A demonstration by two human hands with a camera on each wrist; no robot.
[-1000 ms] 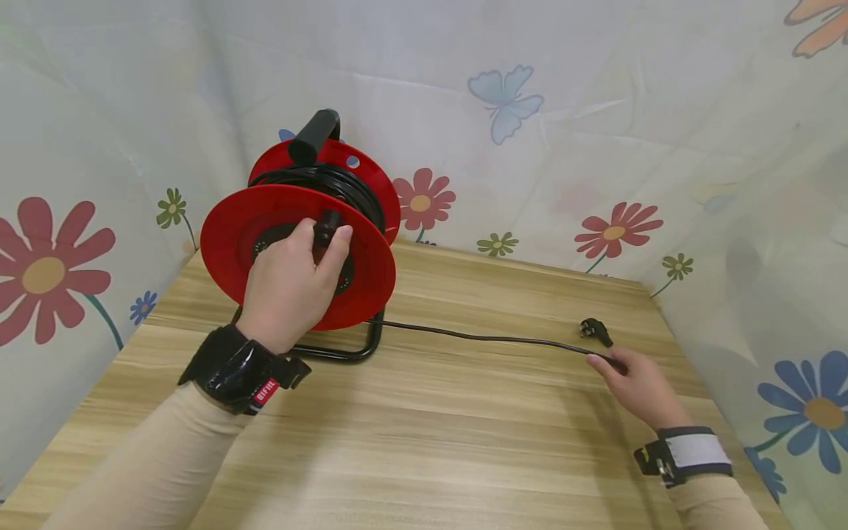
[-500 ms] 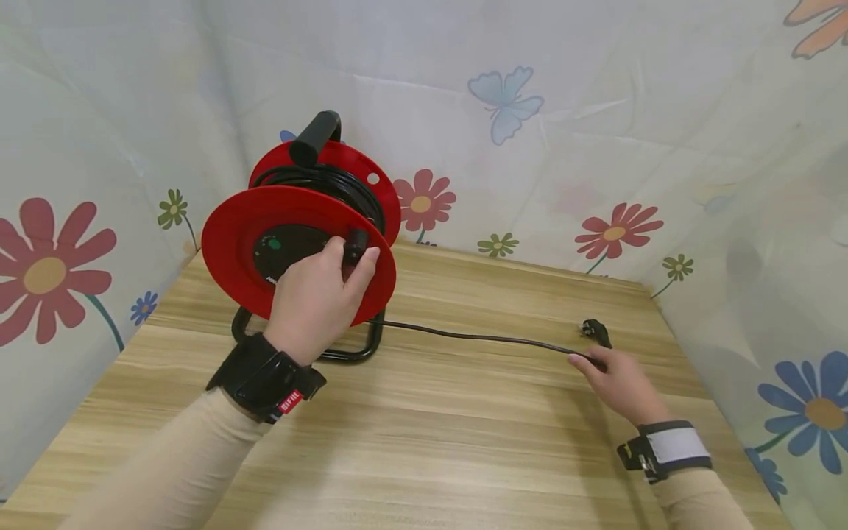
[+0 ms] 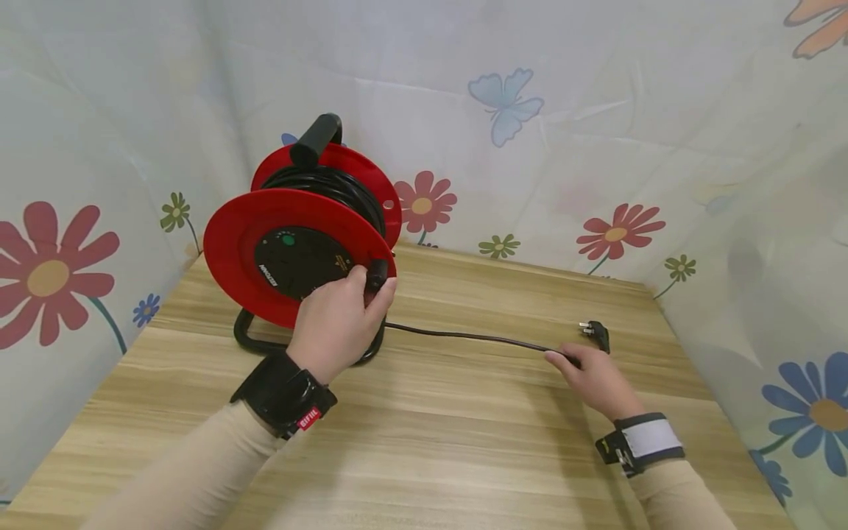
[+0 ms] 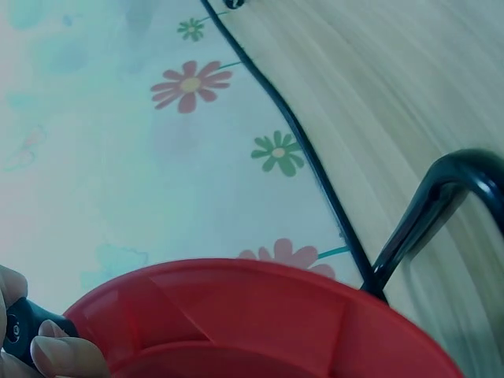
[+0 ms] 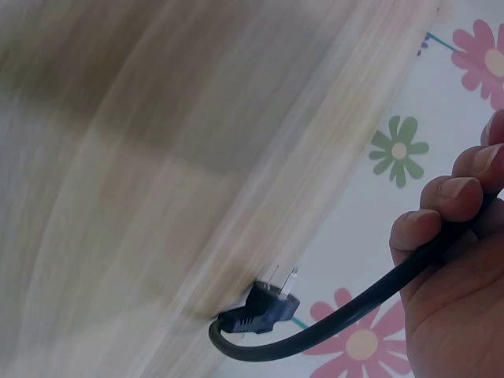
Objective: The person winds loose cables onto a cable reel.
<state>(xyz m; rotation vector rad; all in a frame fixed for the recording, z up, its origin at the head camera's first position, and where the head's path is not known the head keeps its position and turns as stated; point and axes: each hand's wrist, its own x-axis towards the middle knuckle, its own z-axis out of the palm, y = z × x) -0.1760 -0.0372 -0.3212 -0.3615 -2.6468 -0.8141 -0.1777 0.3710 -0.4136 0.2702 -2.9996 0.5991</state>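
Note:
A red cable reel (image 3: pixel 238 258) with a black hub and black cable wound on it stands on its tubular frame at the table's left. My left hand (image 3: pixel 338 320) grips the black crank knob (image 3: pixel 377 274) on its front disc, now at the disc's lower right; the left wrist view shows fingertips around that knob (image 4: pixel 30 327). From the reel a black cable (image 3: pixel 464 336) runs right to my right hand (image 3: pixel 596 379), whose fingers curl round it. Just beyond that hand is the black plug (image 3: pixel 598 336), its metal prongs bare. In the right wrist view the plug (image 5: pixel 264 307) hangs on a bent stretch of cable.
The wooden table (image 3: pixel 450 442) carries the reel. A pale flowered cloth (image 3: pixel 424 81) rises behind it and at both sides. The reel's carrying handle (image 3: pixel 316 140) sticks up at the top, and its black foot bar (image 3: pixel 248 338) rests on the tabletop.
My left hand has carried the crank knob down and right, turning the reel clockwise. My right hand has moved left toward the reel, still holding the cable, with a shorter length between them.

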